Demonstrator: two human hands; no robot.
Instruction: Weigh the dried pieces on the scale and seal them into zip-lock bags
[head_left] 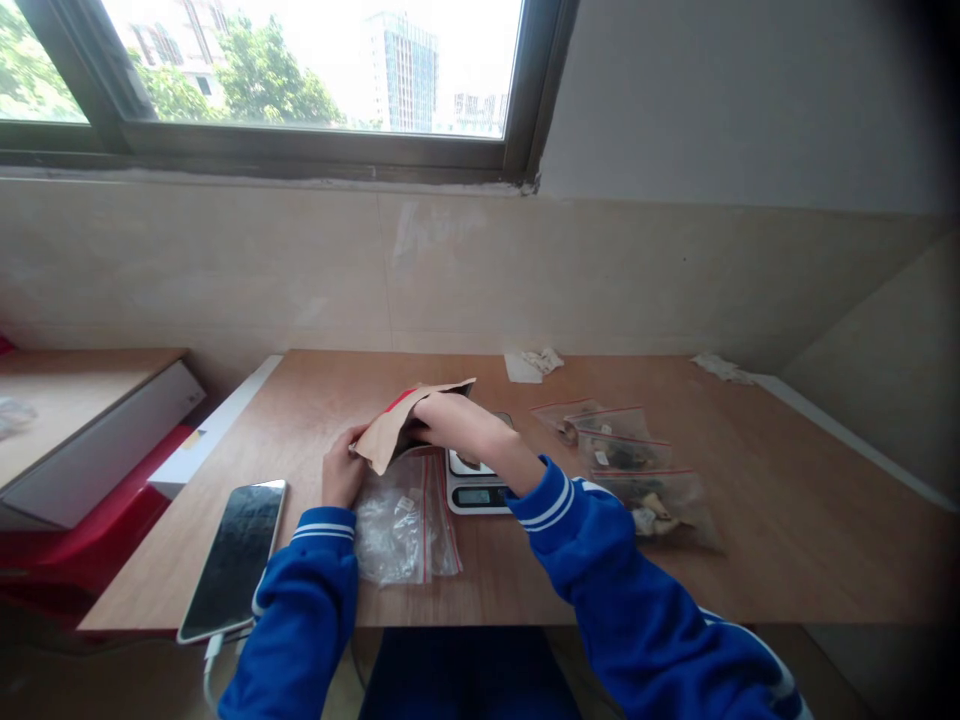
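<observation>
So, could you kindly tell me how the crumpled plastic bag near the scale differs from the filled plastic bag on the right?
The crumpled bag looks empty, while the filled bag holds pale and dark chunks. The crumpled bag lies left of the scale, the filled bag right of it. Both are clear plastic with red lines, lying on the wooden table.

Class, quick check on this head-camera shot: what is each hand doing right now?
Left hand: closed on the edge of a kraft paper bag.
Right hand: fingers hidden inside the bag's mouth; grip cannot be told.
</observation>
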